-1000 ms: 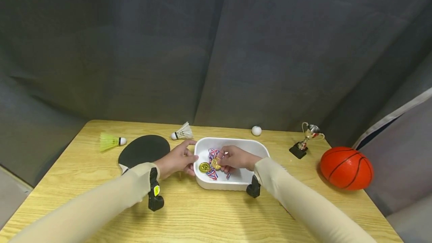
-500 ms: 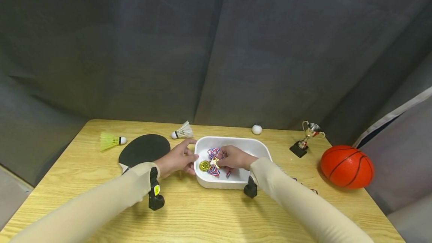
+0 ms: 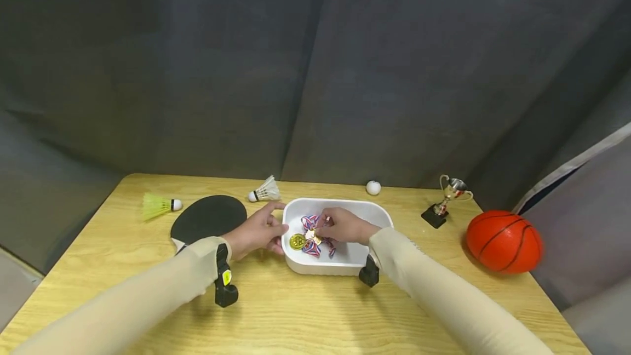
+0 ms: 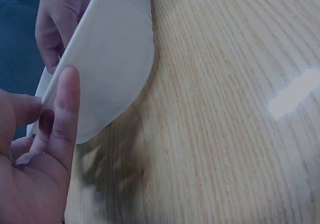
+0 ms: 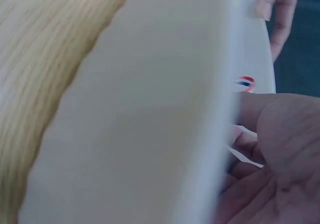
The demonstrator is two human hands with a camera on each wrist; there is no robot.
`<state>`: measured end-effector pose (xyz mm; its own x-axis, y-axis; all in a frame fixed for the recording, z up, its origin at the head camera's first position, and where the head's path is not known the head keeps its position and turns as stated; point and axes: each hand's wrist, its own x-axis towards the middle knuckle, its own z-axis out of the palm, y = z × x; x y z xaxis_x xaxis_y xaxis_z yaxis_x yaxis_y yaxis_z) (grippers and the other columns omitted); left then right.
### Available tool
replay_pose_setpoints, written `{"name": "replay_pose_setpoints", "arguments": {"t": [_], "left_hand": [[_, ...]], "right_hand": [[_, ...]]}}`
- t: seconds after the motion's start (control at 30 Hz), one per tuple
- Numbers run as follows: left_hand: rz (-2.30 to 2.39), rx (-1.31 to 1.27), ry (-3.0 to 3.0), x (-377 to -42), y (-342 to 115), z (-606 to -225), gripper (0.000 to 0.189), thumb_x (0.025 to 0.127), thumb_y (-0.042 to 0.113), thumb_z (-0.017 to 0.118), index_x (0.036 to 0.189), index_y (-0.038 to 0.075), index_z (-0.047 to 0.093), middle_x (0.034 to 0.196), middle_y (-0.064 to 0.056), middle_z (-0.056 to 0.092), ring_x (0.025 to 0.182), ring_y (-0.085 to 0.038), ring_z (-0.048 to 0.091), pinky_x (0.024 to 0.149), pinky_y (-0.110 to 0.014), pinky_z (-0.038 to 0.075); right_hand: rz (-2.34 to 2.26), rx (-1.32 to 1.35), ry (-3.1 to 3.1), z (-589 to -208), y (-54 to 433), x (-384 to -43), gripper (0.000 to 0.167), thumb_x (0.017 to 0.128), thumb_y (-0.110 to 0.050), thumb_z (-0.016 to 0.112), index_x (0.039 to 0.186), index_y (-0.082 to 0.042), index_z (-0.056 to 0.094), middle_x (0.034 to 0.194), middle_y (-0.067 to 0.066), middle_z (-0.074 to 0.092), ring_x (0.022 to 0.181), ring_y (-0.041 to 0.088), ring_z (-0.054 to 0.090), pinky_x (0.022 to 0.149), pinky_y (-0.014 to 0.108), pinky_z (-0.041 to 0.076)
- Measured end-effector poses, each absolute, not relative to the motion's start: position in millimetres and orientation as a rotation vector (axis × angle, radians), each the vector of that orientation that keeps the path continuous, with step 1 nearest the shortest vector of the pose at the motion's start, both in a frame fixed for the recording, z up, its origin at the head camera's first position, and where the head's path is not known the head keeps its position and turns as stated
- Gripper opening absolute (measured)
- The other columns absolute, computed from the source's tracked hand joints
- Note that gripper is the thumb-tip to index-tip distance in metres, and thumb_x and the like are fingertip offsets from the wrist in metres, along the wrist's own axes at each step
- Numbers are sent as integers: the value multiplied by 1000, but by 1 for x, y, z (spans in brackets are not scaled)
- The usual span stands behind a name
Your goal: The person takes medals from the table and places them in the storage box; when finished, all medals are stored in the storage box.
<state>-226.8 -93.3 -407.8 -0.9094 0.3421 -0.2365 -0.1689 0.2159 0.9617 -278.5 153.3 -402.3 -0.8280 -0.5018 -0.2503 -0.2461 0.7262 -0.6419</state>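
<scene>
Well, nearest to us are two pale sleeves (image 3: 125,295), with a black mount (image 3: 225,284) at each wrist, above the wood-grain desk (image 3: 315,322).

Further in, we see the white tub (image 3: 322,269), with the left hand (image 3: 253,236) at its left end, that grip clamped on the rim; from the left wrist we see a finger lying along the outer wall. The right hand (image 3: 345,227) dips inside the tub, its bent fingers pinching a gold medal (image 3: 313,237), though glare blurs for us exactly where they touch. Just left of it in the tub lies a round medal (image 3: 297,241), striped ribbons (image 3: 311,250) bunched about both. From the right wrist, the tub's wall hides much, and we catch only a scrap of ribbon.

Out to the right we have a red ball (image 3: 504,241); on the left, a black bat (image 3: 209,217), partly covered by the left forearm. Farther off we find a yellow shuttle (image 3: 156,206) at left, a cup (image 3: 449,196) upright at right, a white shuttle (image 3: 266,189) beyond the left hand, and a white ball (image 3: 373,188) behind the tub. Beyond the desk hangs a dark curtain (image 3: 296,70).
</scene>
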Motion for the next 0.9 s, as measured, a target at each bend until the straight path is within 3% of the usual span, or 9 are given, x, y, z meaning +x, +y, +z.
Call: {"name": "replay_pose_setpoints", "arguments": {"t": [0.2,0.53,0.77,0.9], "left_hand": [[1739,156,2096,-228,-93,-404,62,106,3,55,161,8,27,113,-25,59,71,-15,64,71,-33,71],[1752,156,2086,-228,-96,-406,63,107,2,54,162,8,25,110,-20,59,68,-14,64,71,-34,71],[1750,140,2086,-225,-95,-405,63,107,2,54,162,7,25,112,-23,59,68,-14,64,69,-31,70],[1745,138,2090,-226,-94,-405,63,107,2,54,162,7,25,111,-21,60,69,-15,64,69,-32,71]], "right_hand": [[-903,-599,2495,-374,173,-278,11,104,-14,65,109,-5,64,88,13,65,67,18,61,54,21,50],[-1058,-720,2555,-334,237,-256,13,105,-11,61,111,0,63,85,5,61,71,18,60,54,24,54],[-1035,-669,2578,-347,300,-235,13,103,-10,64,107,2,64,84,8,62,67,12,58,53,25,56],[-902,-676,2571,-368,332,-224,10,101,-13,68,102,-4,65,86,4,63,69,8,55,56,21,54]]}}
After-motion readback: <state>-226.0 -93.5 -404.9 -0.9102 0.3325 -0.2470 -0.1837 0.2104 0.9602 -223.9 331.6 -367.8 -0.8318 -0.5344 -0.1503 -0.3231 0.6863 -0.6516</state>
